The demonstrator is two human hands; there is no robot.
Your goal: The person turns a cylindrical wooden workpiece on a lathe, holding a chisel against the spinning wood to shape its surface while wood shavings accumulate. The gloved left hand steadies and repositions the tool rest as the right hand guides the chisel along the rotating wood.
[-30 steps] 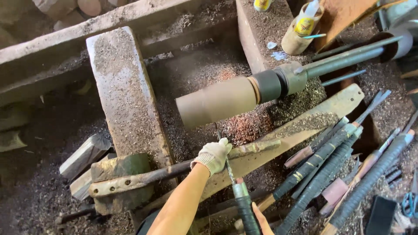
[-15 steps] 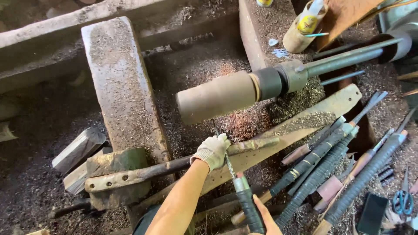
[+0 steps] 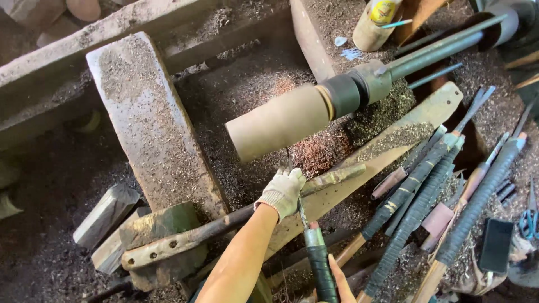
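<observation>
Gloved left hand (image 3: 282,192) pins chisel (image 3: 314,249) on the bar (image 3: 236,221) for steadiness; right hand (image 3: 337,280) grips its handle beneath the cylinder (image 3: 278,123).

A small bottle with a yellow label (image 3: 383,10) stood at the one o'clock edge of the view, its top cut off by the frame, tucked into a tan cylindrical holder (image 3: 369,32). At four o'clock, near the right border, a dark rectangular phone-like slab (image 3: 495,244) lay flat among wood shavings, its screen black and blank. No signs showed anywhere else.
</observation>
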